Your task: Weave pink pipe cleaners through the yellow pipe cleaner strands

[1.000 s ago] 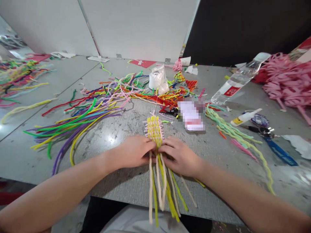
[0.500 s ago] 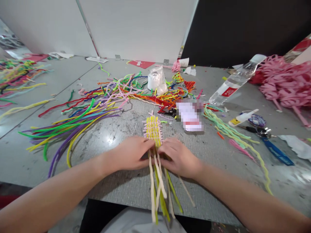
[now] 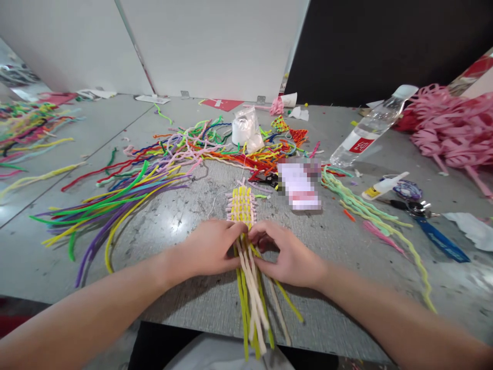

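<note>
At the near worktop (image 3: pixel 185 303) edge, loose cream and yellow strands (image 3: pixel 252 303) trail toward 6 o'clock. Just beyond, left hand (image 3: pixel 210 249) and right hand (image 3: pixel 288 254) meet, fingers pinched closed on those strands. Farther on, the woven mat (image 3: pixel 242 205) lies flat at 12 o'clock, with coloured pipe cleaners (image 3: pixel 127 190) at 10 o'clock.

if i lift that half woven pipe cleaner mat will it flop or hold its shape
The woven mat probably keeps its shape: its crossings look tight and flat. The loose tails would likely droop, since they splay unevenly. Thin and fuzzy, so probably light, not slippery.
</note>
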